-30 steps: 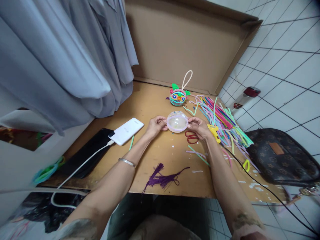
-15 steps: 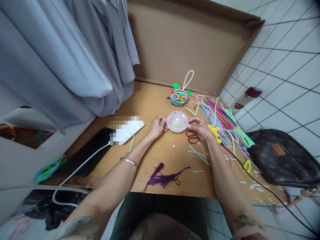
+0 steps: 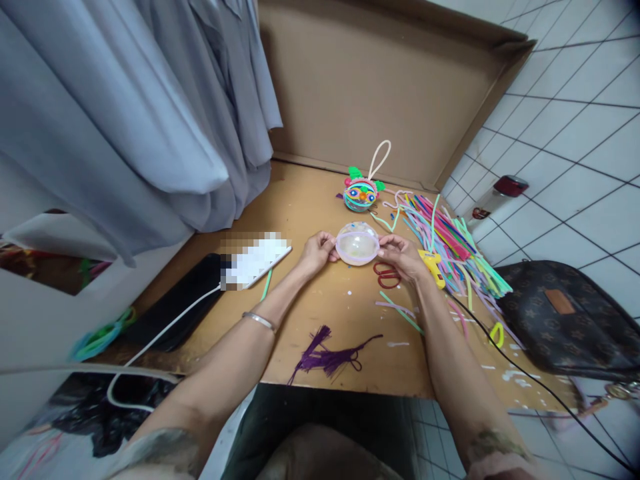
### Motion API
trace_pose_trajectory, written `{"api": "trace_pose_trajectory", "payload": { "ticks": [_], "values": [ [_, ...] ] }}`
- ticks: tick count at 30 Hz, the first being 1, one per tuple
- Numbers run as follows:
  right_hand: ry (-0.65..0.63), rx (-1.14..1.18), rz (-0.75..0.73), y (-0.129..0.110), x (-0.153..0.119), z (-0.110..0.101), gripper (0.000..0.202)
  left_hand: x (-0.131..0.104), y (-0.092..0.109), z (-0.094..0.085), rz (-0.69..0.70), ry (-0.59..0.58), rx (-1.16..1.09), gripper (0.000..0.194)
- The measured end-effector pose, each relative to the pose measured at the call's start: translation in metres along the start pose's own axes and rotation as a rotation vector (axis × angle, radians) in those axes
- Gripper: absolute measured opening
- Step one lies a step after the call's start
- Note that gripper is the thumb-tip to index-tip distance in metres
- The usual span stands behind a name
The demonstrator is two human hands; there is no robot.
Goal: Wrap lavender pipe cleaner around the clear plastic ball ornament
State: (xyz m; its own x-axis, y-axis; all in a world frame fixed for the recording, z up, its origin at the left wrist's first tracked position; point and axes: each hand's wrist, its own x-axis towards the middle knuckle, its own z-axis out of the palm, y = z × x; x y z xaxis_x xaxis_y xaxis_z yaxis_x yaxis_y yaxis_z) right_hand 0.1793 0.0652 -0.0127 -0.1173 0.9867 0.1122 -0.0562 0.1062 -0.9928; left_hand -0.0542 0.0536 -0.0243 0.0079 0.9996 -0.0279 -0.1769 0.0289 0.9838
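A clear round ball with a pale purple band is held between my two hands over the wooden table. The fingers of my left hand pinch its left edge, and those of my right hand pinch its right edge. Just behind it sits a decorated ball with green ears, round eyes and a cream loop. Red-handled scissors lie beside my right hand, their blades hard to make out. A yellow glue gun rests by my right wrist.
Colourful pipe cleaners are piled at the right, near a dark patterned bag. Purple tassels lie at the front edge. A white device with a cable is on the left. A cardboard sheet stands behind.
The view has shifted slightly, so most things appear a little further right. The band on the clear ball looks tilted a bit differently. Both hands keep their hold.
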Motion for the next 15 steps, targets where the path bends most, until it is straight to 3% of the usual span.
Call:
{"api": "trace_pose_trajectory", "payload": {
  "ticks": [15],
  "values": [
    [-0.023,-0.012,-0.009,-0.001,0.0,0.0,0.041,0.0,0.011,-0.006,-0.239,-0.037,-0.221,0.016]
  ]
}}
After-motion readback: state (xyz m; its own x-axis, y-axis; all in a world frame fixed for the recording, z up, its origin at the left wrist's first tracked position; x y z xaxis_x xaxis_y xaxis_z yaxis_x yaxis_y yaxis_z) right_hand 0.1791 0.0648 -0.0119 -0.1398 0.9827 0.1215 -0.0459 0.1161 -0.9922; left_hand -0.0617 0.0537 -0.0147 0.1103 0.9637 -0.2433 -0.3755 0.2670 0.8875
